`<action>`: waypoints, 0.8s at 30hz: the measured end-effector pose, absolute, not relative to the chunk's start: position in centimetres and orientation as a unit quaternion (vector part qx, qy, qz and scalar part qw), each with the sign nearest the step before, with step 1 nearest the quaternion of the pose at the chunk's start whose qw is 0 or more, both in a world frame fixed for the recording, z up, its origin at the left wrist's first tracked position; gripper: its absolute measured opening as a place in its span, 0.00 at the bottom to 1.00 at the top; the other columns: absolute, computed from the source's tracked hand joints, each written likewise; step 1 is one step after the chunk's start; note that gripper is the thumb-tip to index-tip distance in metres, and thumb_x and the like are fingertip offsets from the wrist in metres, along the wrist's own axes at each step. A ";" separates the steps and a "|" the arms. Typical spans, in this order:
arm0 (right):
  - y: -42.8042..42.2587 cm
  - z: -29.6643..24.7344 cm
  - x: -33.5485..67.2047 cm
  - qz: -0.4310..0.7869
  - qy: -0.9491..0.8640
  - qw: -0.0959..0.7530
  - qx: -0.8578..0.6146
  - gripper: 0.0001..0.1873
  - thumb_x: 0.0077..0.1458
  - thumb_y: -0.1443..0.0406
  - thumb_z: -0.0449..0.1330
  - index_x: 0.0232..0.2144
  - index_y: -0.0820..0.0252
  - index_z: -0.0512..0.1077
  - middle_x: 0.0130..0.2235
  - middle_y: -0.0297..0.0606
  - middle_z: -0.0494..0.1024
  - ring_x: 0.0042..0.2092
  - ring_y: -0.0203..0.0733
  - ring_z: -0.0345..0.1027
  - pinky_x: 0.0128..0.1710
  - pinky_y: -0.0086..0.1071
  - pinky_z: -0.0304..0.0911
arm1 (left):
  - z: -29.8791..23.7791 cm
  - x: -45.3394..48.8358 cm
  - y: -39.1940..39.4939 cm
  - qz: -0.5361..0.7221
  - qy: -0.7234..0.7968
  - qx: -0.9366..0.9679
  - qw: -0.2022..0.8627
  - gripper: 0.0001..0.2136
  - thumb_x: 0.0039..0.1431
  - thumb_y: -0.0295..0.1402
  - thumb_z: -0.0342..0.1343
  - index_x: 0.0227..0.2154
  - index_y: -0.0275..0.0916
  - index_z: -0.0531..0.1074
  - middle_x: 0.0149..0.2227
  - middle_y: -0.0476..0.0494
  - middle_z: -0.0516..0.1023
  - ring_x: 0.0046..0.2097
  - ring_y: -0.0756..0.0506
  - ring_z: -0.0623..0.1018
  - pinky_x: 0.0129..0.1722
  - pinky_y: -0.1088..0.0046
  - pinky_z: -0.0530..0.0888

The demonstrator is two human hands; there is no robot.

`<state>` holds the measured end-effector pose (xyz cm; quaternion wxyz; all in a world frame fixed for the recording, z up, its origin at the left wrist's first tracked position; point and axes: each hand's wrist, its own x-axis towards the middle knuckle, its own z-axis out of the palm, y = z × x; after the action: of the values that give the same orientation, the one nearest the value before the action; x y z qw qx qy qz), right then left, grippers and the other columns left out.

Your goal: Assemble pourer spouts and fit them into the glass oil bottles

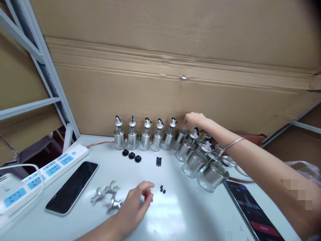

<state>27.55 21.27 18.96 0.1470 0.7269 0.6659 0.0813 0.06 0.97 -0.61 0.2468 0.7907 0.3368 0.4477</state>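
Note:
My right hand reaches to the back of the table, its fingers closed around the top of a glass oil bottle with a steel sleeve. The hand hides that bottle's neck. My left hand hovers above the table with loosely curled fingers apart and nothing in them. Right of its fingertips lie several tiny black pieces. Metal pourer tops rest on its left, slightly blurred. Farther back are three black round stoppers and some small black strips.
A row of oil bottles with pourers stands along the cardboard wall. More bottles crowd the right side. A power strip and a dark phone lie left; another phone shows a timer at right.

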 end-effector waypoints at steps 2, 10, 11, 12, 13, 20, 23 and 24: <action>20.7 20.2 27.6 0.107 0.660 0.110 0.735 0.13 0.59 0.62 0.61 0.45 0.63 0.73 0.48 0.44 0.75 0.50 0.50 0.70 0.49 0.49 0.65 | -0.9 0.0 1.0 0.470 0.318 0.781 0.261 0.20 0.62 0.21 0.45 0.52 0.51 0.56 0.30 0.53 0.72 0.31 0.51 0.75 0.28 0.80 0.73; 15.5 25.7 26.6 0.248 0.637 -0.134 0.718 0.22 0.67 0.61 0.47 0.50 0.74 0.71 0.54 0.64 0.64 0.57 0.60 0.59 0.47 0.47 0.58 | -1.5 0.2 1.3 0.512 0.285 0.726 0.359 0.28 0.66 0.25 0.45 0.61 0.65 0.48 0.32 0.53 0.67 0.32 0.52 0.77 0.28 0.80 0.73; 14.7 26.0 26.2 0.269 0.625 -0.184 0.709 0.22 0.68 0.61 0.46 0.51 0.76 0.69 0.54 0.64 0.62 0.57 0.58 0.58 0.48 0.46 0.58 | -1.5 0.3 1.4 0.509 0.294 0.711 0.387 0.28 0.67 0.26 0.45 0.62 0.66 0.47 0.32 0.53 0.66 0.33 0.51 0.77 0.30 0.78 0.75; 13.8 26.2 25.7 0.283 0.613 -0.264 0.689 0.21 0.66 0.61 0.50 0.49 0.77 0.70 0.54 0.63 0.62 0.56 0.56 0.59 0.49 0.43 0.57 | -1.6 0.3 1.4 0.505 0.303 0.693 0.415 0.28 0.67 0.28 0.45 0.62 0.67 0.45 0.32 0.54 0.66 0.33 0.52 0.77 0.32 0.77 0.76; 12.9 26.4 25.2 0.289 0.607 -0.329 0.663 0.19 0.65 0.63 0.52 0.47 0.77 0.71 0.53 0.61 0.63 0.55 0.53 0.61 0.50 0.42 0.57 | -1.6 0.3 1.5 0.500 0.309 0.676 0.445 0.29 0.68 0.29 0.46 0.63 0.68 0.43 0.34 0.53 0.66 0.34 0.52 0.78 0.35 0.74 0.77; 6.3 22.4 21.1 0.240 0.735 -0.388 0.502 0.03 0.57 0.69 0.62 0.33 0.65 0.74 0.38 0.42 0.67 0.36 0.40 0.65 0.38 0.36 0.64 | -1.0 0.6 1.6 0.470 0.297 0.610 0.565 0.64 0.39 0.46 0.72 0.63 0.61 0.21 0.69 0.38 0.41 0.67 0.33 0.55 0.63 0.49 0.58; 4.1 19.3 19.3 0.116 0.831 -0.339 0.427 0.04 0.59 0.70 0.58 0.31 0.60 0.71 0.35 0.38 0.67 0.32 0.38 0.65 0.30 0.32 0.64 | -0.8 0.6 1.6 0.488 0.308 0.583 0.572 0.67 0.32 0.51 0.73 0.66 0.53 0.27 0.69 0.34 0.43 0.69 0.31 0.49 0.66 0.48 0.48; 3.4 18.4 18.7 0.079 0.846 -0.325 0.415 0.05 0.60 0.71 0.57 0.32 0.59 0.70 0.36 0.38 0.67 0.31 0.37 0.66 0.30 0.31 0.65 | -0.7 0.6 1.6 0.492 0.314 0.573 0.575 0.66 0.31 0.51 0.73 0.66 0.50 0.30 0.69 0.32 0.46 0.68 0.30 0.51 0.66 0.48 0.47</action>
<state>18.74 3.45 18.42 -0.3249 0.4153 0.8460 0.0789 0.64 1.57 -0.69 0.5752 0.5733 0.3144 0.4916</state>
